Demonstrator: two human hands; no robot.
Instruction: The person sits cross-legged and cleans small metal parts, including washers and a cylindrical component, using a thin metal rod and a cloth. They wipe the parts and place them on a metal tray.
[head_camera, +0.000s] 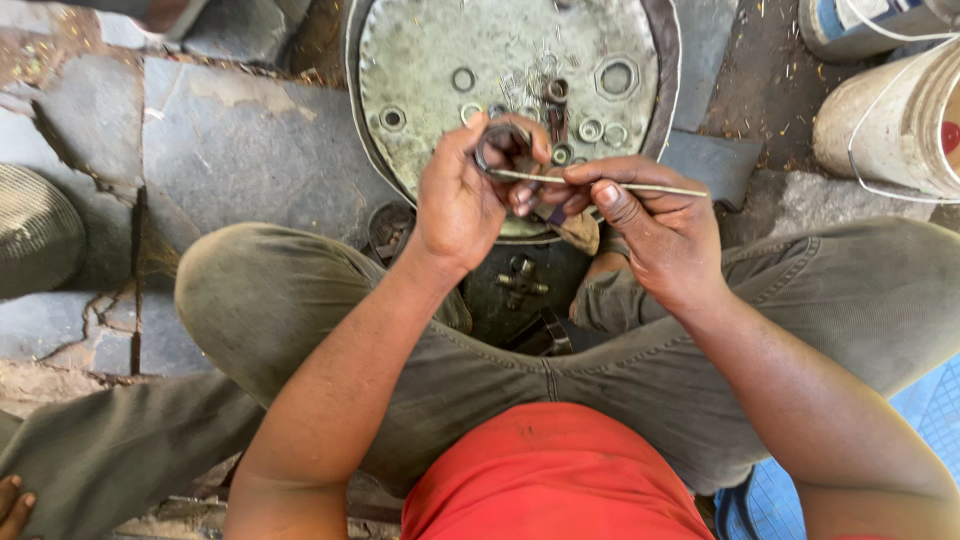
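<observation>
Head view: just before the round metal tray (420, 50) of nuts and washers, the left hand (462, 195) has its fingers closed around a dark metal ring (500, 143), while the right hand (655, 225) pinches a thin rod (600, 184) reaching the ring.

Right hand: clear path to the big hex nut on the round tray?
Probably yes. The big hex nut lies uncovered on the round tray beyond the right hand, though that hand holds a thin rod.
</observation>
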